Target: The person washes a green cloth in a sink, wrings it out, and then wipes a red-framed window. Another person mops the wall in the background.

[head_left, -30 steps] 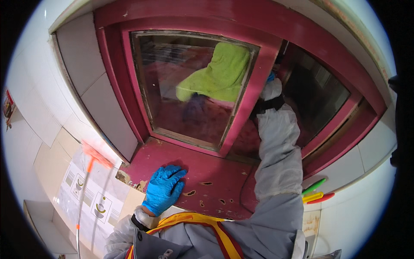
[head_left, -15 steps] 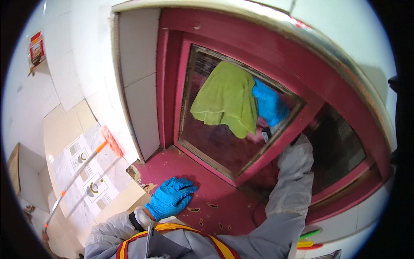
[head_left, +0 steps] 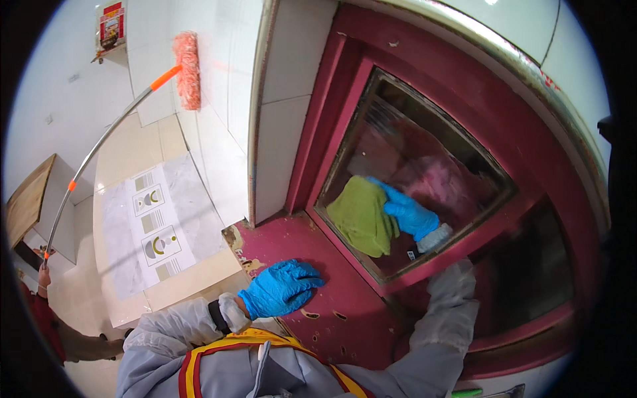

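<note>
Through the glass pane of a dark red window sash, my right hand in a blue glove shows, pressing a green cloth to the lower left part of the pane. The sash's red lower bar crosses in front of my right wrist. The cloth is bunched and its lower end hangs loose, with my fingers closed over its upper right side. My left hand, also blue-gloved, rests palm down on the chipped red sill, fingers stretched out and holding nothing.
At the left a person holds a long pole with a fluffy pink duster head by the white tiled wall. A patterned mat lies on the tiled floor. A second dark pane is at the right. A green-handled tool shows at the bottom edge.
My right hand and the cloth have moved down across the pane. The view has shifted, and the pink duster has risen from over the mat to the wall. My left hand stays on the sill.
</note>
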{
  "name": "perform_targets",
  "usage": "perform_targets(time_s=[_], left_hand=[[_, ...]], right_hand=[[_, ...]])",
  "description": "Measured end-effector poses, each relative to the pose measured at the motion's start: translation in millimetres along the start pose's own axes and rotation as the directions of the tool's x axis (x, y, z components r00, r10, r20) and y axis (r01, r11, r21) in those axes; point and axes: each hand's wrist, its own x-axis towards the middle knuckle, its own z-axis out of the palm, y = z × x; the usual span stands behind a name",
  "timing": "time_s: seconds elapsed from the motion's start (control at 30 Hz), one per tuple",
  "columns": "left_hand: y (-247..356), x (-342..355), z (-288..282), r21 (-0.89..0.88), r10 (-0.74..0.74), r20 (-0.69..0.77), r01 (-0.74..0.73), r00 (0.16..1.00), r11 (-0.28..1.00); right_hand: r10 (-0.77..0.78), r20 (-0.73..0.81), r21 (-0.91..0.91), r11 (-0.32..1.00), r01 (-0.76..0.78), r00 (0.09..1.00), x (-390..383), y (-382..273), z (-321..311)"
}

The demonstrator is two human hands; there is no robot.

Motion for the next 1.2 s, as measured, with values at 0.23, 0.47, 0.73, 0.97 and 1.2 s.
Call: perform_targets(time_s=[0.23,0.47,0.73,0.97,1.2], left_hand=[[-1,2,0,0.035,0.018,0.003,-0.018,1.0,0.999],[0,3,0,-0.021,-0.039,-0.013,0.039,0.999,0.999],[-3,1,1,-0.032,-0.007,-0.044,0.006,0.999,0.999],[-11,-4,-22,-0.271,0.011,0.12,0.022,0.993,0.962],[-7,3,-64,-0.774,0.085,0.187,0.094,0.979,0.626]], right_hand=[[-0.039,-0.194,-0.25,0.968,-0.01,0.98,-15,-20,6],[-0.215,-0.32,-0.068,0.977,0.204,0.923,6,-79,16],[0.106,0.063,-0.212,0.973,-0.091,0.992,2,9,-5],[0.371,-0.278,-0.281,0.851,-0.444,0.886,-115,-64,28],[0.3,-0.87,-0.383,0.092,-0.919,0.392,-159,-154,124]])
